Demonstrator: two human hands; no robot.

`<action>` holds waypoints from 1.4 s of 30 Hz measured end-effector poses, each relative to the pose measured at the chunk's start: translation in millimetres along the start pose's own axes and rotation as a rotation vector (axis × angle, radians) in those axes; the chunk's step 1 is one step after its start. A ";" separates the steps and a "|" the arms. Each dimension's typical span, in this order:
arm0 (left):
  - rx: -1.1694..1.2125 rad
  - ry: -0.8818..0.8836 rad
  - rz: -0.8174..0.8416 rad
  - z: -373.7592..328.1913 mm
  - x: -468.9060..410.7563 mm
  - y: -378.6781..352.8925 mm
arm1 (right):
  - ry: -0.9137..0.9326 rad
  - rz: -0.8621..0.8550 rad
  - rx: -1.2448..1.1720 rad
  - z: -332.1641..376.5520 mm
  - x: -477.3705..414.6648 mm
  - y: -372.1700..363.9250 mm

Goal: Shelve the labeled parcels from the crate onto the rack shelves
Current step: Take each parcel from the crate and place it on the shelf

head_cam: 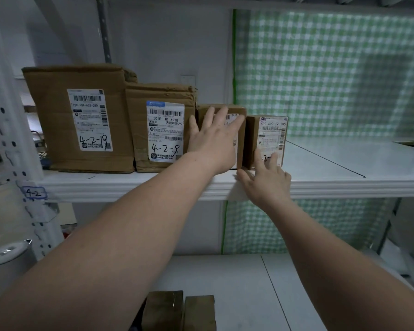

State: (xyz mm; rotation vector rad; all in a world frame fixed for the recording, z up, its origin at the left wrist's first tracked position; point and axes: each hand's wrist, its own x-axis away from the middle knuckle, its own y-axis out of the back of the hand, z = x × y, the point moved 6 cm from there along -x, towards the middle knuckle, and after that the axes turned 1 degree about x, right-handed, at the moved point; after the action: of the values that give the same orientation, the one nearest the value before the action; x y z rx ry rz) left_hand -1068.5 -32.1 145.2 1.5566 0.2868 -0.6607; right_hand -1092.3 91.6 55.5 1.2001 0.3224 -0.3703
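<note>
Leftward, box 4-2-18 (81, 118) touches box 4-2-8 (163, 130); checked curtain (332, 75) behind.

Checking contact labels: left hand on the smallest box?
No, left hand lies flat on the third box; right hand touches the smallest box.

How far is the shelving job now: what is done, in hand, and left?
Done: parcel 4-2-18 and parcel 4-2-8 stand on the shelf tagged 4-2. In hand: the left hand lies flat on the third parcel, the right hand touches the fourth parcel, both on that shelf. Left: perhaps two brown boxes at the bottom edge; the crate is not visible.
</note>
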 end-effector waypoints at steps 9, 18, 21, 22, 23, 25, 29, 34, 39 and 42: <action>0.021 0.015 0.068 12.6 31.4 -9.1 | 0.078 0.082 0.053 8.7 14.5 -9.4; 0.052 0.094 0.138 11.0 88.2 -10.9 | 0.255 0.220 0.070 3.0 27.9 1.6; 0.117 0.122 0.105 4.2 117.8 -8.0 | 0.284 0.163 -0.120 4.2 53.4 5.8; 0.152 0.141 0.105 2.0 130.2 -9.2 | 0.304 0.131 -0.184 4.7 68.0 6.2; 0.192 0.164 0.110 -1.3 144.8 -11.0 | 0.324 0.108 -0.234 4.2 85.7 5.4; 0.261 0.225 0.138 -10.2 180.5 -19.0 | 0.338 0.128 -0.323 -2.0 125.7 -1.9; 0.427 0.426 0.247 -27.0 275.3 -43.7 | 0.272 0.363 -0.422 -32.1 213.9 -32.3; 0.524 0.652 0.427 -31.6 419.5 -75.7 | 0.143 0.665 -0.422 -81.0 326.9 -92.6; 0.424 0.840 0.577 -20.1 550.6 -72.3 | 0.171 0.938 -0.279 -92.0 435.2 -142.1; 0.418 1.029 0.597 -3.5 614.4 -60.7 | 0.180 1.082 -0.244 -79.1 486.1 -161.0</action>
State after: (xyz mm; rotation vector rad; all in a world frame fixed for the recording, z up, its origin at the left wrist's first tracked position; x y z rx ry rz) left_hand -610.9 -149.5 -252.3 2.1552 0.4235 0.6349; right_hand -732.1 63.3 -315.8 1.0076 -0.1529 0.6992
